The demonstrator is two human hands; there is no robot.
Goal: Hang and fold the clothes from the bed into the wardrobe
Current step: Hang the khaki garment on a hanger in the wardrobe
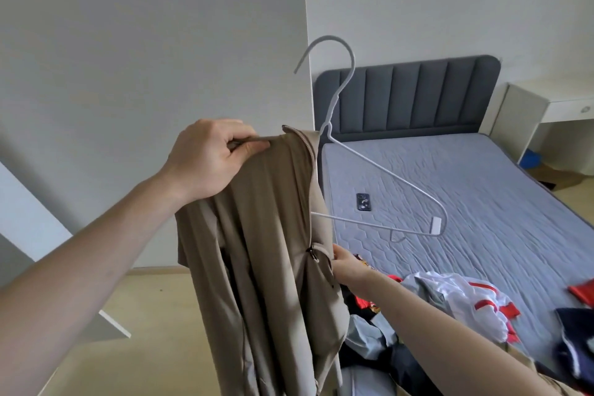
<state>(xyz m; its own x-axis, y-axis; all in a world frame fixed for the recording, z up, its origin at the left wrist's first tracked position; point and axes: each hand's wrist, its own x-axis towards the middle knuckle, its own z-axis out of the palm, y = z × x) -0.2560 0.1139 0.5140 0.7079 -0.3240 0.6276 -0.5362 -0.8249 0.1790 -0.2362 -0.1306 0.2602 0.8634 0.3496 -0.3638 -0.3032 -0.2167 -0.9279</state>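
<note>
A tan zip-up garment (266, 235) hangs in front of me, partly on a white wire hanger (385, 170) whose right half sticks out bare over the bed. My left hand (209, 154) grips the garment's top edge at the shoulder. My right hand (347, 264) reaches in behind the garment's lower edge near the zip pull; its fingers are hidden by the cloth. A pile of clothes (450, 305) in white, red, grey and dark blue lies on the near end of the bed (482, 202).
A dark phone (364, 201) lies on the grey quilted mattress. A dark padded headboard (418, 93) stands at the far end. A white desk (553, 106) is at the right, a white panel (32, 219) at the left. Pale floor lies below.
</note>
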